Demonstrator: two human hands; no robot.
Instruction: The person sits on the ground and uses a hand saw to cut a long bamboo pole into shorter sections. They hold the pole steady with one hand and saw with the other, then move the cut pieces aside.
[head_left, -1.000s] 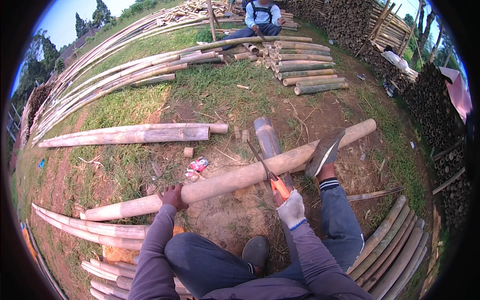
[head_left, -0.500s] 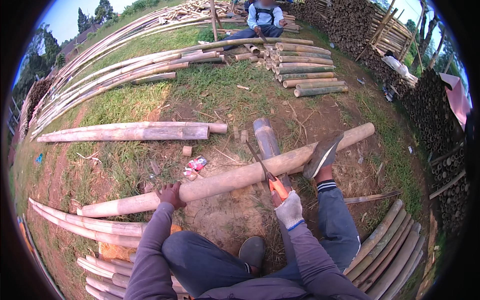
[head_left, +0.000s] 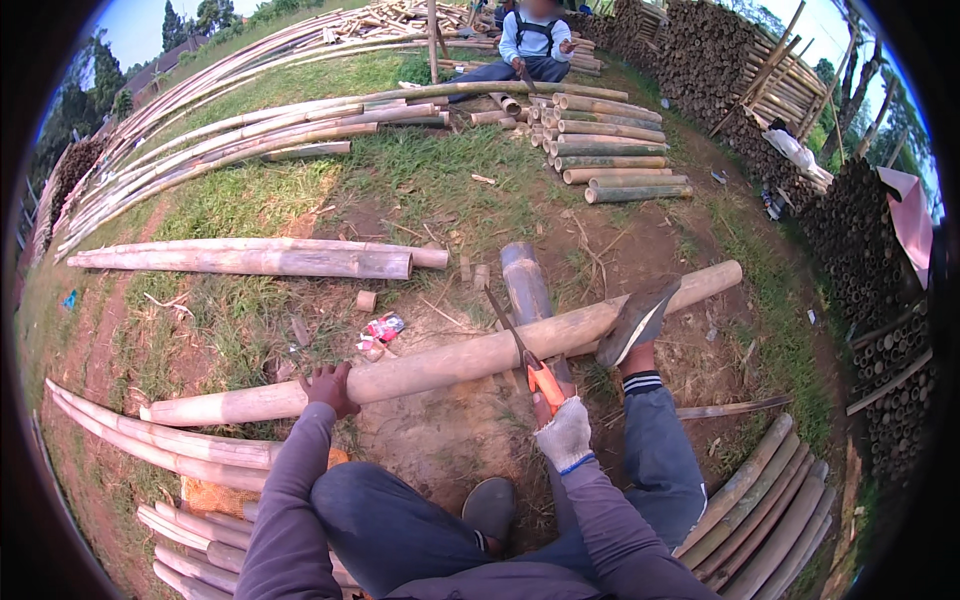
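A long pale bamboo pole (head_left: 445, 368) lies slantwise in front of me, propped on a thicker, darker bamboo piece (head_left: 527, 283) beneath it. My left hand (head_left: 330, 389), bare, grips the pole toward its left end, fingers curled over the top. In my right hand (head_left: 563, 432), which wears a whitish knit glove, is the orange handle of a hand saw (head_left: 511, 328). The saw's dark blade crosses the pole right of its middle. My right foot, in a dark shoe (head_left: 637, 322), presses on the pole right of the saw.
Bamboo poles (head_left: 240, 260) lie left, with a curved stack (head_left: 765, 500) at lower right. Cut bamboo lengths (head_left: 610, 145) are piled ahead. A seated person (head_left: 535, 45) is beyond them. A red-white wrapper (head_left: 381, 329) and a short offcut (head_left: 366, 300) lie on the ground.
The whole view has shifted slightly. My right hand and the saw handle have moved a little left and nearer me, the blade still across the pole. My left hand keeps its grip.
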